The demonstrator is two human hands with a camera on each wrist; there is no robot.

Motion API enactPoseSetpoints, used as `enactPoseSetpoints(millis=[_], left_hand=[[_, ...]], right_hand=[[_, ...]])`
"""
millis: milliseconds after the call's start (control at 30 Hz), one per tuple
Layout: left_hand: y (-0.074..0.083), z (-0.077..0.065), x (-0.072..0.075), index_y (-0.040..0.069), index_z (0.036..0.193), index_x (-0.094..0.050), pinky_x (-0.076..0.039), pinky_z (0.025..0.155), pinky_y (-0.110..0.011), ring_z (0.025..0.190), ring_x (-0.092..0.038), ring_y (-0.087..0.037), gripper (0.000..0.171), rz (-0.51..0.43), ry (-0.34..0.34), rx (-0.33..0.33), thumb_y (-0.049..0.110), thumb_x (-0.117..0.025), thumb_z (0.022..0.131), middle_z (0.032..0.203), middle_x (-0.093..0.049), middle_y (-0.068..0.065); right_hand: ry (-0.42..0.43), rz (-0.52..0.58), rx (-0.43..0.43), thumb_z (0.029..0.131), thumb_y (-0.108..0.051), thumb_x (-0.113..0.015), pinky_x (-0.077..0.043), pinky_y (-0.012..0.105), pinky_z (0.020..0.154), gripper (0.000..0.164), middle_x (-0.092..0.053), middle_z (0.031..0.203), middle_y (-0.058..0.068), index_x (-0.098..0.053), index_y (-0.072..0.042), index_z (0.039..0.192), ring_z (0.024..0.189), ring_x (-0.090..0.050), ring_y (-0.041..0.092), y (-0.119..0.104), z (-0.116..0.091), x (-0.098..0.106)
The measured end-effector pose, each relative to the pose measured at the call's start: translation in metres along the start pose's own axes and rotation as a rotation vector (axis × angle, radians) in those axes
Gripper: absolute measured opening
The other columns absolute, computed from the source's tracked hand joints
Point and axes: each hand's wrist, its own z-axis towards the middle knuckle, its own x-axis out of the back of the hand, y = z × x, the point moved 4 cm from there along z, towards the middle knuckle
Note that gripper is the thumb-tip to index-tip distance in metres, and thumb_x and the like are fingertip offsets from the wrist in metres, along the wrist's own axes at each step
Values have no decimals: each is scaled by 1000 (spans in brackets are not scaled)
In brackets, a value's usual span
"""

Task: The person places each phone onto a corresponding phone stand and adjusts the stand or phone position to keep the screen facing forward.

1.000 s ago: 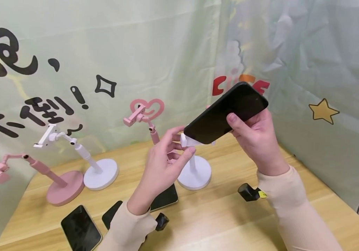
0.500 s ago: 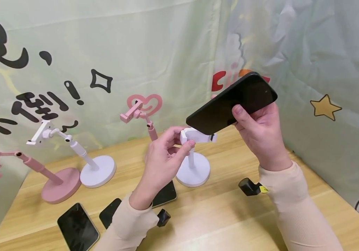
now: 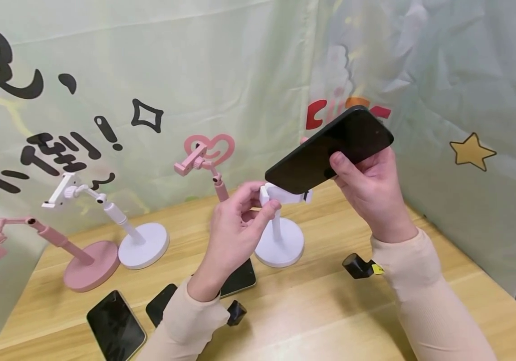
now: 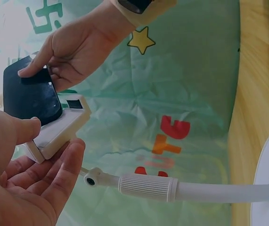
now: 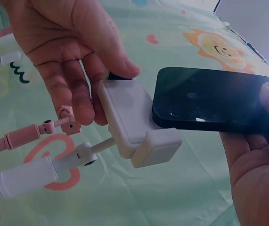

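Observation:
My right hand [image 3: 370, 193] grips a black smartphone [image 3: 318, 158], thumb across its dark face and fingers behind. The phone is tilted, its lower left end just over the holder of a white phone stand [image 3: 280, 245]. In the right wrist view, that end lies close against the white holder [image 5: 127, 110]; whether they touch I cannot tell. My left hand [image 3: 235, 230] holds the holder's left end between thumb and fingers. The left wrist view shows the left thumb [image 4: 28, 129] on the holder's edge, fingers beneath, and the stand's white pole [image 4: 219, 192].
Another white stand [image 3: 143, 245] and a pink stand [image 3: 91, 265] are at the left; a second pink stand [image 3: 192, 160] rises behind my left hand. Several phones, including one at the front left [image 3: 115, 326], lie on the wooden table [image 3: 312, 321]. A printed curtain [image 3: 240, 75] hangs behind.
The phone has lifted slightly up and away from the holder, showing more of it, then dipped back a little. My left hand keeps its hold on the holder's end.

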Motion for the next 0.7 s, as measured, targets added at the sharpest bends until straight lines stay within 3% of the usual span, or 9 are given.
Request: enactPoseSetpoints(millis=[100,233,400,467,533,633,700], left_hand=[[1,0,1,5,128,-71,-66,84,-28,89,-77,-18,32,-1,-14,-1,11,-80,97,102,-78,-12],[0,0,4,4,128,-71,-66,86,-28,90,-77,-20,32,-10,-26,2,9,-79,98,102,-78,-13],[-1,0,6,3,128,-71,-66,88,-29,90,-77,-21,30,-30,-36,2,8,-77,99,102,-79,-14],[-1,0,6,3,129,-71,-66,89,-29,90,-78,-22,30,-34,-42,-2,7,-76,100,103,-79,-15],[-1,0,5,2,129,-71,-66,89,-29,91,-78,-25,30,-39,-48,-5,7,-76,100,104,-80,-15],[-3,0,4,2,127,-72,-66,88,-29,90,-79,-28,29,-39,-46,-11,7,-76,99,103,-80,-15],[-4,0,3,2,126,-72,-66,89,-28,91,-79,-26,28,-37,-45,-10,8,-77,99,103,-80,-15]], right_hand=[[-17,-2,-8,100,14,-62,-56,49,113,33,-71,116,18,-58,5,132,111,-75,35,0,0,0],[-30,-33,-3,99,13,-65,-64,36,97,33,-72,111,16,-59,4,131,102,-73,28,1,0,1],[-38,-97,-7,98,14,-65,-63,28,82,31,-72,106,14,-62,4,128,91,-68,23,5,1,1],[-39,-123,-15,98,14,-65,-64,30,86,28,-73,107,14,-63,4,124,93,-70,24,5,0,2],[-34,-158,-25,99,11,-66,-59,26,75,22,-72,103,12,-65,3,119,87,-64,21,6,-1,2],[-29,-179,-36,99,11,-65,-56,26,71,19,-72,103,12,-65,3,117,85,-62,22,7,-3,4],[-24,-191,-34,100,13,-63,-46,29,64,18,-69,98,11,-65,3,114,81,-55,21,6,-4,4]])
